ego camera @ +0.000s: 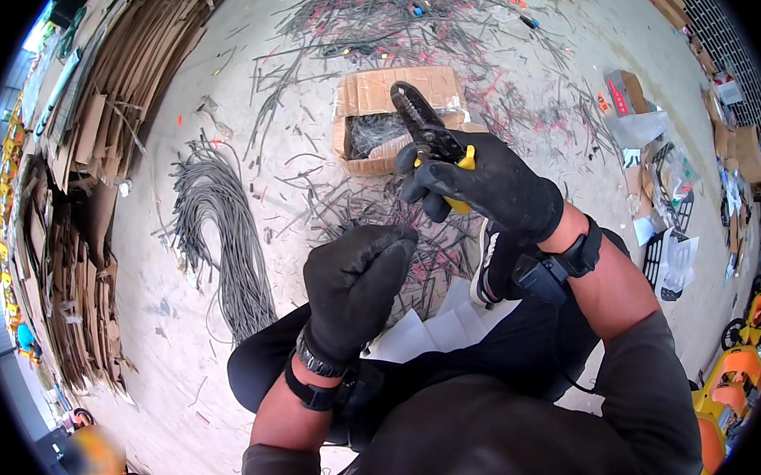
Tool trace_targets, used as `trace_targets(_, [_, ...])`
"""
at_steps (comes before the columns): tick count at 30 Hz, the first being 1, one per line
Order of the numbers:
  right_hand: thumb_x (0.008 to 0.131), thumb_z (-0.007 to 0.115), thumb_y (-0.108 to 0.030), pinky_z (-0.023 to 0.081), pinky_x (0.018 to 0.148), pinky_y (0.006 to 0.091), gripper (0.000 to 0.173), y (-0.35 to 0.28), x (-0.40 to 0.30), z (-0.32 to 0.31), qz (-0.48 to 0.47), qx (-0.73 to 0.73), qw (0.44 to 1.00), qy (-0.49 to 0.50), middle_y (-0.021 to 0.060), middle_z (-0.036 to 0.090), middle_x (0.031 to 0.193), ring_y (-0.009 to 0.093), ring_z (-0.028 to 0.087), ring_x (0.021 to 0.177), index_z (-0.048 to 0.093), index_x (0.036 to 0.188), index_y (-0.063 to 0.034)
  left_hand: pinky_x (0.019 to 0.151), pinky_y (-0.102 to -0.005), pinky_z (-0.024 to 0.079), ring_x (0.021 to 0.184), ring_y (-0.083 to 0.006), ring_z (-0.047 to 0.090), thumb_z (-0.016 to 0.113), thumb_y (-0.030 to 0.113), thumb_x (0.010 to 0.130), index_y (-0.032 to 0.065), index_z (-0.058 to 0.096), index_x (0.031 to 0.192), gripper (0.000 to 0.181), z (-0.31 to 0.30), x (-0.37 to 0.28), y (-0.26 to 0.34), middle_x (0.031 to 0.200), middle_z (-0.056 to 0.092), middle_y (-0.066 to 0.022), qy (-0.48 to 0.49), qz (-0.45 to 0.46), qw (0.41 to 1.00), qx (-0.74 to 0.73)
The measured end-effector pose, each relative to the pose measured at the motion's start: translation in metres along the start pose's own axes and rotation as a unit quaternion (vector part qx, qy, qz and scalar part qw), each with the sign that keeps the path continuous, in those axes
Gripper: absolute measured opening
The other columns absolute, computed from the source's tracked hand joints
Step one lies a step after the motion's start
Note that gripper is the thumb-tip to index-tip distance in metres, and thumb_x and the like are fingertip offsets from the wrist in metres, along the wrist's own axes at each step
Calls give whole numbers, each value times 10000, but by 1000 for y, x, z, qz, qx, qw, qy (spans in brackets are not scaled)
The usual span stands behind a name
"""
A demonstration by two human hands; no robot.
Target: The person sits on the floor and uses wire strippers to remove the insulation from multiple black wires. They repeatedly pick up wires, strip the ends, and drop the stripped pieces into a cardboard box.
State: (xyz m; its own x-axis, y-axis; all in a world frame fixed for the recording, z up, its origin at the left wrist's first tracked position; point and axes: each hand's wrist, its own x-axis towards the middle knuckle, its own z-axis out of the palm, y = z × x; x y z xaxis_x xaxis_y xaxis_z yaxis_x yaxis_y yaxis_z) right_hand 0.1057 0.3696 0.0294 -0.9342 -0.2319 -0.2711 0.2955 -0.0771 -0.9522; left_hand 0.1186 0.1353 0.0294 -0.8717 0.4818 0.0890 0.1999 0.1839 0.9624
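Observation:
My right hand [482, 182], in a black glove, is closed around a wire stripper [429, 120] with yellow handles. The tool's dark toothed jaws point up and away, over an opened cardboard box [397, 83] that holds clear plastic. My left hand [360, 281], also gloved in black, is curled with its fingertips toward the right; whether something thin is inside the fist cannot be told. Beneath and between the hands lie many short black and red cable offcuts [421, 254]. On the floor to the left rests a looped bundle of grey cables [230, 233].
Stacked flattened cardboard [111, 104] stands along the left. More cable scraps [393, 21] are strewn beyond the box. White sheets [425, 333] lie by my legs. At the right are a small red and grey carton [626, 92], plastic bags and black grilles [666, 259].

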Motion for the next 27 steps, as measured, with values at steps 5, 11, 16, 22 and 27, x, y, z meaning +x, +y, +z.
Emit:
trace_targets(5, [1035,604,-254,535,737,251,338,-4,-3,5,-17,38,998,-46,34,692,971,73,634,790,619,1266,-7,604,-253,493,654,-87,627,653,58,946,-27,741,1064,170,0,2,-5,751,697,-58,3,-31,998,-60])
trace_targets(11, [999,609,-225,529,795,344,443,23,-1,-8,-159,-297,941,-41,142,700,992,207,667,850,560,1390,-21,618,-243,481,675,-68,588,655,49,954,-43,734,1079,174,4,5,-3,772,678,-27,80,-55,991,-94])
trace_targets(16, [980,652,-194,529,920,387,497,18,-8,0,-128,-353,926,-43,197,685,1224,311,691,1049,539,1440,-46,616,-241,467,670,-62,557,657,50,957,-49,728,1081,174,5,7,-9,764,653,-12,106,-16,989,-103])
trace_targets(22, [879,721,-142,509,931,461,607,24,-5,5,-247,-460,853,-3,207,676,1195,391,650,1066,537,1454,-75,600,-244,456,647,-65,550,653,69,964,-43,728,1005,141,-1,6,-15,716,635,-10,52,-28,995,-78])
trace_targets(27, [802,718,-82,439,1043,496,673,18,-6,8,-278,-544,791,13,182,626,1301,377,587,1202,537,1451,-95,589,-248,452,640,-64,552,656,77,967,-24,736,968,129,2,5,-3,698,633,-8,45,-80,992,-90])
